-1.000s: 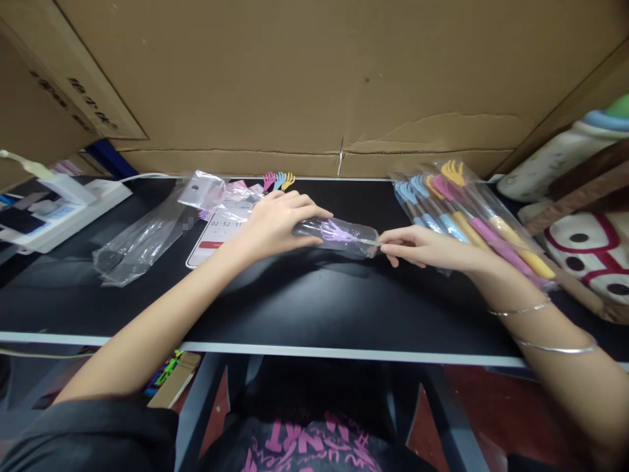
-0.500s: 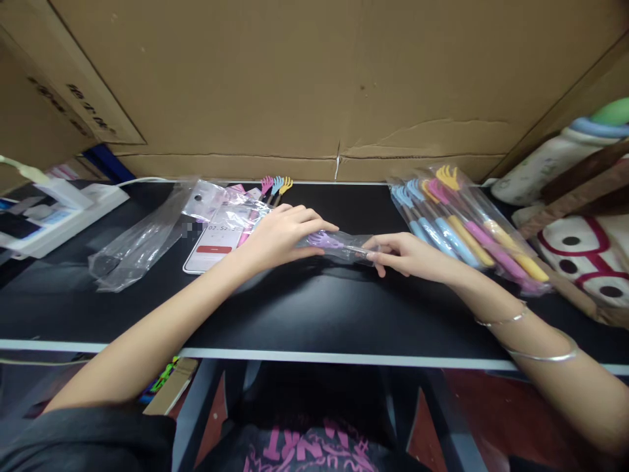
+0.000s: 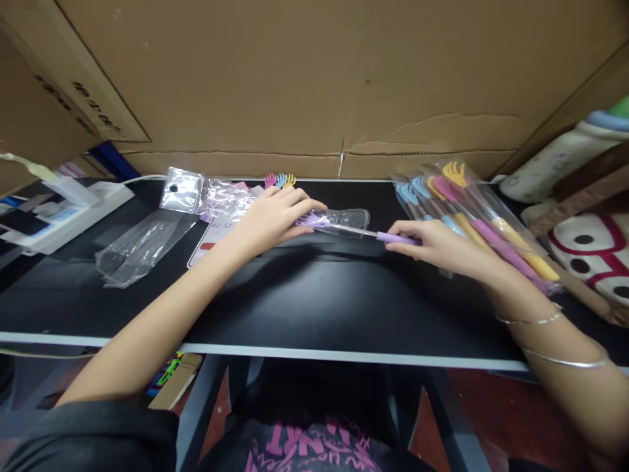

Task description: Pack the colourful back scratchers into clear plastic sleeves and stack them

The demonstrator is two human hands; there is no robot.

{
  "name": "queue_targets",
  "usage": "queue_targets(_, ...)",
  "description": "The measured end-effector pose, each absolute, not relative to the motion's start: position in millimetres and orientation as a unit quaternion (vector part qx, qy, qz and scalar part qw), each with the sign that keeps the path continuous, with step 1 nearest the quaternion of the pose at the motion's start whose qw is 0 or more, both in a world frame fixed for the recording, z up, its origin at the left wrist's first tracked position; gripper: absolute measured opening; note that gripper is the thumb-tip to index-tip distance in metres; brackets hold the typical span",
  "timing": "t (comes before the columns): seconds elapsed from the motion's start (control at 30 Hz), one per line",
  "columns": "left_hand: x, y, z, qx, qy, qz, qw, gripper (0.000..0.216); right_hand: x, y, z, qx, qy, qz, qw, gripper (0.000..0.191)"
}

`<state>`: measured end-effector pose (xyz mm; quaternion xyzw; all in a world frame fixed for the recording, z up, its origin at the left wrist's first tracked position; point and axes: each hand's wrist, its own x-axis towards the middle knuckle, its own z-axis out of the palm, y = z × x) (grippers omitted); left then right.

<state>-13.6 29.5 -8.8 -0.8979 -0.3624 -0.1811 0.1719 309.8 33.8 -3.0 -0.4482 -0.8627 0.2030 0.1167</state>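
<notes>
A purple back scratcher (image 3: 348, 229) with a thin metal rod stretches between my two hands over the black desk. My right hand (image 3: 435, 246) is closed around its purple handle, which is bare of plastic. My left hand (image 3: 278, 219) is closed at the scratcher's claw end, gripping a crinkled clear plastic bag (image 3: 361, 215) whose loose end lies along the rod. The fingers partly cover the claw. Behind this hand lie pink, blue and yellow back scratchers (image 3: 280, 179), mostly hidden. A phone (image 3: 200, 252) showing a timer is partly under my left forearm.
Several back scratchers in clear bags (image 3: 491, 229) lie at the right. An empty clear bag (image 3: 147, 249) with a silvery header lies left, near a white power strip (image 3: 73, 216). A patterned bag (image 3: 587, 252) and a bottle (image 3: 555, 160) stand far right. Cardboard (image 3: 314, 78) walls the back.
My right hand has moved right, and the scratcher's purple handle now shows outside the plastic. My left hand has shifted slightly left. The silvery bag header at the left now shows more clearly.
</notes>
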Motion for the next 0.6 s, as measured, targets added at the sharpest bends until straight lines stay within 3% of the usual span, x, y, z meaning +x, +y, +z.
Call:
queue_targets(0.27,-10.5,27.4,-9.0,-0.909,-0.341,-0.2,0.131,0.034,295.3,31.5,-10.8,-0.41,-0.869,0.217,0.172,0.029)
queue_targets(0.6,21.1,5.3,-23.7,-0.91,-0.308,-0.199,0.193,0.036,280.0,21.5,-21.8,-0.388,-0.86,0.282,0.177,0.021)
